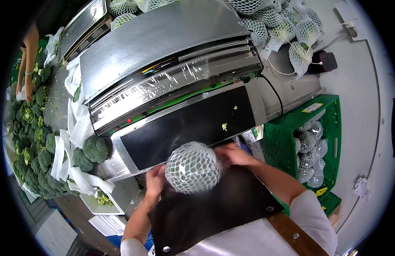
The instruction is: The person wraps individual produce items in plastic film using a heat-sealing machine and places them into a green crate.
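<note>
Two bare hands flank a netted head (193, 167) above the front edge of a black plate (180, 128), against the dark apron (214, 209). The left hand (155, 179) is at the head's left side, its fingers bent inward; the right hand (232, 154) is at the other side, its fingertips partly hidden behind the head. Both are blurred, so one cannot tell whether the fingers are clamped on it or apart.

Two green bits (224, 126) lie on the plate. Behind it, clear film (176, 81) stretches across a wrapper, below a metal cover (163, 34). To the person's right, a green crate (276, 149) holds wrapped heads (310, 153); more netted heads (306, 32) are heaped beyond.

At the left, white nets (59, 158) lie between a broccoli pile (42, 160) and two loose broccoli heads (95, 148). A co-worker's hand (27, 91) reaches to the pile's far end.
</note>
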A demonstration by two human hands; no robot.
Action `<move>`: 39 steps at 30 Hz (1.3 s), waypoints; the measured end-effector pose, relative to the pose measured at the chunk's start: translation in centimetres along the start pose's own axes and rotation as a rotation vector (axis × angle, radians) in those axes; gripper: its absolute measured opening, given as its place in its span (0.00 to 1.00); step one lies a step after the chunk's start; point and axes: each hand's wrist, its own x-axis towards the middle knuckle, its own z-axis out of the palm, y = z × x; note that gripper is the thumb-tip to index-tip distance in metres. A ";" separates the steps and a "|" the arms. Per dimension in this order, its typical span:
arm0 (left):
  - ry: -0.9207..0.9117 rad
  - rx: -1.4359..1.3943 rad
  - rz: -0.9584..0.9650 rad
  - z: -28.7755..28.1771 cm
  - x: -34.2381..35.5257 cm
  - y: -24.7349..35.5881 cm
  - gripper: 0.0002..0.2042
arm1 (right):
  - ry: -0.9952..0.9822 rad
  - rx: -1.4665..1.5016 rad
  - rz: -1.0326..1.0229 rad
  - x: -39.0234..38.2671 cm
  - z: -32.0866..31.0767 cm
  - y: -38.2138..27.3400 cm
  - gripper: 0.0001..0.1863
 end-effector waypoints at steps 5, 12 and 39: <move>-0.224 -0.107 0.238 6.6 1.5 -1.6 0.08 | -0.189 -0.345 -0.261 2.8 5.7 -1.8 0.12; -0.035 0.365 1.255 8.4 -3.5 8.5 0.15 | -0.457 -0.130 -0.266 -3.6 4.2 -4.5 0.13; -0.884 0.006 0.869 30.8 -7.0 13.9 0.30 | 0.383 0.206 -0.620 -21.8 -5.1 1.2 0.56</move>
